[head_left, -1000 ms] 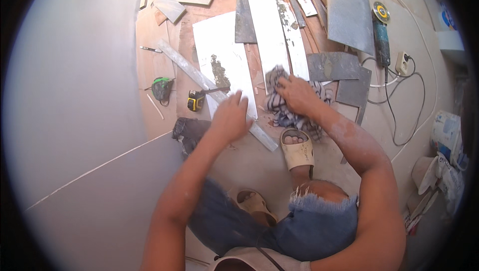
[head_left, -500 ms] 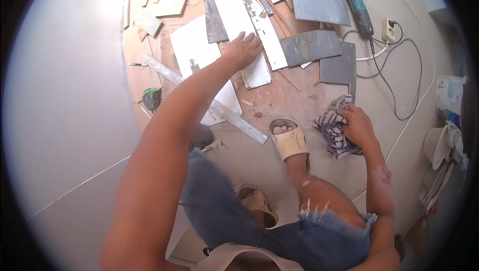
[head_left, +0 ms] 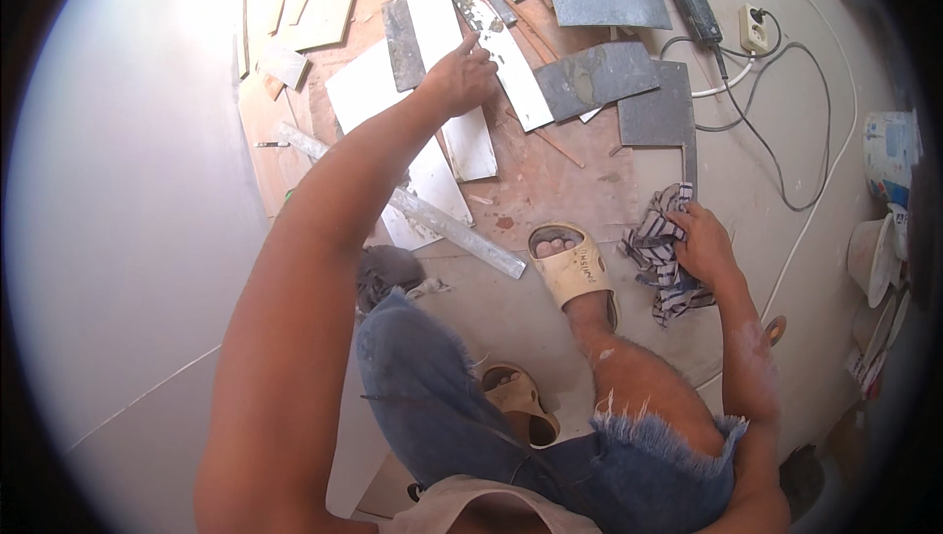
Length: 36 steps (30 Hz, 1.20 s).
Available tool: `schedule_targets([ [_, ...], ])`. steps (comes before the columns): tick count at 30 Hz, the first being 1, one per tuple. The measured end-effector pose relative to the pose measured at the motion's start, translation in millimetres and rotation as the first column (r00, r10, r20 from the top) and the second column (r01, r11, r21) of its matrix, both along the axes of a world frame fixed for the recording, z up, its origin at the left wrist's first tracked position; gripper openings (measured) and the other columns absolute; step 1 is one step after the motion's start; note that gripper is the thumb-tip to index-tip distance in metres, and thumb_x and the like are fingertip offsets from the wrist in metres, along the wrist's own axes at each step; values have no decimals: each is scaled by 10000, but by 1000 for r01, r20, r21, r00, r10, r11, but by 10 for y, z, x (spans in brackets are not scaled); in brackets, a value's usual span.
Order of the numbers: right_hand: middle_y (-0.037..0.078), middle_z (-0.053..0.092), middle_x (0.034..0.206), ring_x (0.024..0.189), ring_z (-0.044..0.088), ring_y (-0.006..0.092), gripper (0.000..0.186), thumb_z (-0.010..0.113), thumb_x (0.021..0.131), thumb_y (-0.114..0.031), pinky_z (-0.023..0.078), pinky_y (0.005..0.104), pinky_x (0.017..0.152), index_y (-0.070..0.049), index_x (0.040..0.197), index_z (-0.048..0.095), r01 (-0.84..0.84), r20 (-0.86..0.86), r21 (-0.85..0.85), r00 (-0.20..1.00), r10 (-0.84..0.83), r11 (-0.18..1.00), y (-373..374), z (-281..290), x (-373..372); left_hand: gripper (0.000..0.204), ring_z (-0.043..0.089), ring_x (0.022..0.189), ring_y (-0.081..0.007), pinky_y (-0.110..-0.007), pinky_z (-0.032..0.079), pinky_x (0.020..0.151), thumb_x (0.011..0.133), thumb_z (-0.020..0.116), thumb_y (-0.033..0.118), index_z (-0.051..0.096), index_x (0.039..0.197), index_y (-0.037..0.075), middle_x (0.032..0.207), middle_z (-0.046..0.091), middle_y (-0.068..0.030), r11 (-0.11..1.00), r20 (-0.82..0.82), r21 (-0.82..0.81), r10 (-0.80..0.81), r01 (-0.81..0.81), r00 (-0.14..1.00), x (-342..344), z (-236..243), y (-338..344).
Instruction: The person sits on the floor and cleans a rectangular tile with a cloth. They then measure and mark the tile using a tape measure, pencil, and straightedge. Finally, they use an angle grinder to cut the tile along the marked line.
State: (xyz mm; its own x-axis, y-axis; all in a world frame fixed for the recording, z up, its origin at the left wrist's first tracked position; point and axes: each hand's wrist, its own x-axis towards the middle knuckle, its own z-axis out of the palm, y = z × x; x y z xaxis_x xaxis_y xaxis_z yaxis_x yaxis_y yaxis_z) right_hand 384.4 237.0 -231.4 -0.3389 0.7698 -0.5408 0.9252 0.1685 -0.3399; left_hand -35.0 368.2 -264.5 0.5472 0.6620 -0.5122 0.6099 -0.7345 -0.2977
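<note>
Striped cloth (head_left: pixel 660 244) now right of sandal (head_left: pixel 578 281)

Two hands show: one left hand (head_left: pixel 462 79) and one right hand (head_left: pixel 705 247). The right holds one striped cloth (head_left: pixel 656 251); one dark cloth (head_left: pixel 388 274) lies well short of the left. There are two sandals (head_left: pixel 573 276), both to the left of the right hand. At least four white boards (head_left: pixel 472 148) lie around the left hand: one partly hidden by it, one on either side, one beyond. Four broad grey boards (head_left: pixel 601 80) count likewise: one left of that hand, two to its right, one beyond. One metal bar (head_left: pixel 460 231) lies short of it, one pen (head_left: pixel 271 145) to its left. Beyond the right hand are one grinder (head_left: pixel 693 5) and one socket (head_left: pixel 753 33).
</note>
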Motion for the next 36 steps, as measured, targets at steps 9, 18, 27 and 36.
schedule_targets([
  [9, 212, 551, 1312, 1209, 537, 383, 555, 653, 719, 1, 451, 423, 1034, -99, 1265, 643, 40, -117, 130, 993, -24, 991, 145, 124, -309, 80, 708, 884, -238, -452, 234, 1223, 870, 608, 123, 686, 881, 134, 782, 706, -73, 996, 177, -84, 27, -12, 984, -319, 646, 150],
  [18, 197, 567, 1300, 1101, 576, 364, 582, 741, 712, -132, 481, 443, 917, -48, 1277, 630, 293, -592, 674, 764, 258, 678, 557, 704, -1365, 499, 661, 1118, -282, -417, 501, 972, 974, 622, 378, 599, 1275, -21, 1172, 694, -193, 643, 550, -472, 749, -603, 368, -149, 1784, 62],
  [27, 139, 649, 1190, 971, 613, 322, 406, 678, 778, -116, 522, 400, 847, -95, 1183, 700, 250, -474, 847, 754, 455, 469, 1432, 1190, -2083, 399, 617, 882, -116, -305, 495, 803, 941, 690, 254, 627, 1187, -54, 1005, 710, -88, 409, 442, -792, 896, -453, 36, -143, 1763, -741],
  [36, 119, 641, 1099, 986, 623, 333, 395, 667, 733, -50, 517, 389, 865, -120, 1121, 692, 432, -591, 791, 721, 361, 433, 1592, 1478, -1821, 423, 646, 836, -129, -297, 519, 784, 942, 668, 293, 630, 1191, -47, 938, 714, -97, 346, 436, -779, 898, -522, -55, -27, 1679, -1024],
])
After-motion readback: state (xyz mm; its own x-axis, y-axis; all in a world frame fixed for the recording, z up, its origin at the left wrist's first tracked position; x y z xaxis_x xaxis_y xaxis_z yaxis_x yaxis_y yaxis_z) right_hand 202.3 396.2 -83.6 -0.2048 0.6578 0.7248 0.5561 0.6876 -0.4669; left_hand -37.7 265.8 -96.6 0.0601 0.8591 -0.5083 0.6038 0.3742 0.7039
